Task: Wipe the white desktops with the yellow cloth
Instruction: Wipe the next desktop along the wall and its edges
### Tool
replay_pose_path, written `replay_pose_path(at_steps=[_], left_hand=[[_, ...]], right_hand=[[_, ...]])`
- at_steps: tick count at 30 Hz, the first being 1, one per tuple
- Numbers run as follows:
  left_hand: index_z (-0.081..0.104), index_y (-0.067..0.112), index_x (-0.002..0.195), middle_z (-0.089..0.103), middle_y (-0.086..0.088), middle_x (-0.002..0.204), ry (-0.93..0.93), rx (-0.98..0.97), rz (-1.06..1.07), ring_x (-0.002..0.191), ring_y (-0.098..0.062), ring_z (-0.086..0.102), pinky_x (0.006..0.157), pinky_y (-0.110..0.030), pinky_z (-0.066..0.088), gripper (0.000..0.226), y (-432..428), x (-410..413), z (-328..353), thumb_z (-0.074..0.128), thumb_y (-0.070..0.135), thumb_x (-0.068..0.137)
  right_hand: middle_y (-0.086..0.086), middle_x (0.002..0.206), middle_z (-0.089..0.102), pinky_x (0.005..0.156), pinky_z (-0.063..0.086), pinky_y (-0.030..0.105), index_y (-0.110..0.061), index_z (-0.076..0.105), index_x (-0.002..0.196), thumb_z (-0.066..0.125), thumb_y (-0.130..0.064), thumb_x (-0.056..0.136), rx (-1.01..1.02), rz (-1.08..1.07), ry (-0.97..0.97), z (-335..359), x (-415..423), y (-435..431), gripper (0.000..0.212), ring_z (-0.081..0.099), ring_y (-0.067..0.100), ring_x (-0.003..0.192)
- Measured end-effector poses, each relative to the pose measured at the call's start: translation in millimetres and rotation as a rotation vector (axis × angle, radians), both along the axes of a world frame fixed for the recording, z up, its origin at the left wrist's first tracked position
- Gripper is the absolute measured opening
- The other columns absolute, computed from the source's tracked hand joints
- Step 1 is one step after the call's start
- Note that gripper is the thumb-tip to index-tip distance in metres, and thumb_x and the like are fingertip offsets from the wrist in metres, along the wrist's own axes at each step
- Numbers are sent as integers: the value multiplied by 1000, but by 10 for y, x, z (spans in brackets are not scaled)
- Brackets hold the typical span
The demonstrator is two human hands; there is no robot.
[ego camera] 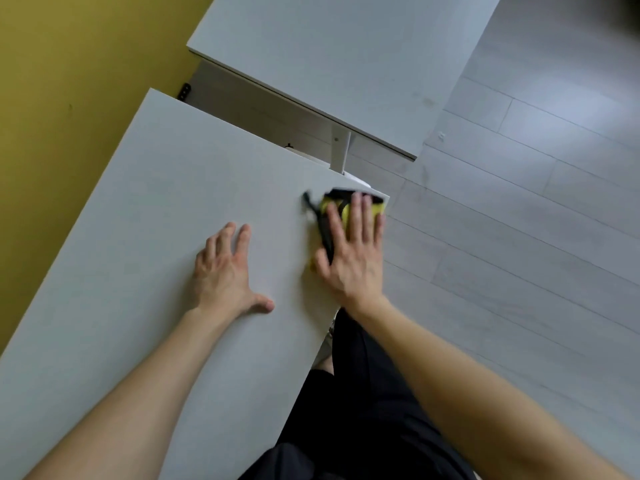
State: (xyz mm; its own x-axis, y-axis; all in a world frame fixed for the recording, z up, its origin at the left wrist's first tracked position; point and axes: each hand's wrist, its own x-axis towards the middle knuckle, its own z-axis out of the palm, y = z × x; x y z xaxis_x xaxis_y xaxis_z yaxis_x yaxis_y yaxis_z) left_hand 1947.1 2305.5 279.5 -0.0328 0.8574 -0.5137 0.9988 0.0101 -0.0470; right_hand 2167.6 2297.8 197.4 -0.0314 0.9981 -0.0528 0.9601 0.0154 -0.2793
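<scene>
Nearest, left hand [225, 271] lies flat on the near desk [138, 237], fingers spread, holding nothing, mid-top. Right hand [353, 254], fingers straight, presses the yellow cloth [327, 206] at the desk's far right corner, right by the edge. Risk: an outward stroke could shove the cloth off the corner onto the floor [519, 237]. Far desk [329, 64] sits beyond a gap; wiped or not, can't tell.

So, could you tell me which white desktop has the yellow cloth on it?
The nearer white desktop: the right hand presses the yellow cloth there; the farther desktop has none.
</scene>
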Motion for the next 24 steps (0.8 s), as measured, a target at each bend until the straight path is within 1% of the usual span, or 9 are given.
replay_pose_path(at_steps=[3, 5, 7, 10, 13, 17, 20, 22, 24], left_hand=[[11, 23, 171, 14, -7, 176, 15, -7, -4, 156, -31, 21, 126, -44, 30, 165, 8, 38, 30, 95, 79, 40], [9, 23, 171, 13, -8, 176, 26, -13, -3, 156, -30, 20, 127, -43, 29, 165, 14, 51, 28, 94, 79, 42], [9, 22, 172, 13, -8, 176, 33, -18, -6, 156, -31, 20, 127, -43, 29, 166, 26, 55, 14, 94, 79, 41], [7, 21, 172, 11, -8, 176, 34, -26, -2, 156, -31, 19, 128, -43, 28, 167, 36, 61, -6, 95, 78, 42], [6, 21, 172, 9, -8, 176, 34, -24, -7, 157, -31, 17, 129, -43, 26, 167, 43, 55, -22, 96, 77, 43], [8, 19, 171, 11, -11, 175, 37, -22, -16, 157, -33, 18, 128, -44, 29, 166, 31, 55, -43, 97, 75, 42], [10, 15, 167, 14, -13, 171, 56, -45, -25, 154, -35, 21, 125, -45, 34, 162, 62, 117, -11, 98, 72, 43], [10, 8, 165, 15, -18, 167, 76, -82, -42, 154, -38, 22, 123, -48, 39, 156, 88, 219, 23, 98, 68, 51], [15, 7, 165, 16, -19, 169, 64, -91, -64, 159, -38, 20, 122, -50, 37, 136, 105, 350, 53, 90, 66, 68]], right_hand=[[20, 180, 4, 134, 8, 61, -25, 30, 172, 59, -52, 92, -17, 201, 23, 28, 58, -147, 88, -2, 36, 168], [20, 180, 10, 134, 7, 60, -26, 34, 170, 57, -54, 91, -15, 162, 22, 34, 98, 132, 87, 1, 37, 168], [22, 173, 27, 132, 12, 61, -23, 40, 166, 53, -55, 90, -14, 81, 8, 30, 17, 570, 83, 18, 42, 164], [17, 132, 58, 110, 38, 54, -22, 51, 150, 49, -58, 89, -44, -6, -9, 57, -224, 1213, 71, 54, 40, 124], [12, 113, 63, 92, 43, 48, -23, 57, 131, 49, -61, 89, -93, 1, 88, 71, -279, 1452, 57, 59, 37, 108], [13, 113, 63, 92, 44, 47, -23, 58, 128, 49, -60, 90, -30, -78, 108, -24, 182, 1112, 54, 59, 36, 107], [12, 119, 61, 99, 43, 49, -24, 57, 137, 49, -57, 88, -3, -226, 123, -109, 506, 748, 59, 56, 37, 112], [12, 127, 59, 103, 42, 49, -23, 54, 144, 51, -52, 86, 5, -394, 269, -123, 511, 571, 65, 53, 37, 117], [12, 134, 57, 108, 42, 49, -22, 52, 150, 50, -50, 84, -1, -519, 417, -111, 425, 515, 71, 52, 37, 123]])
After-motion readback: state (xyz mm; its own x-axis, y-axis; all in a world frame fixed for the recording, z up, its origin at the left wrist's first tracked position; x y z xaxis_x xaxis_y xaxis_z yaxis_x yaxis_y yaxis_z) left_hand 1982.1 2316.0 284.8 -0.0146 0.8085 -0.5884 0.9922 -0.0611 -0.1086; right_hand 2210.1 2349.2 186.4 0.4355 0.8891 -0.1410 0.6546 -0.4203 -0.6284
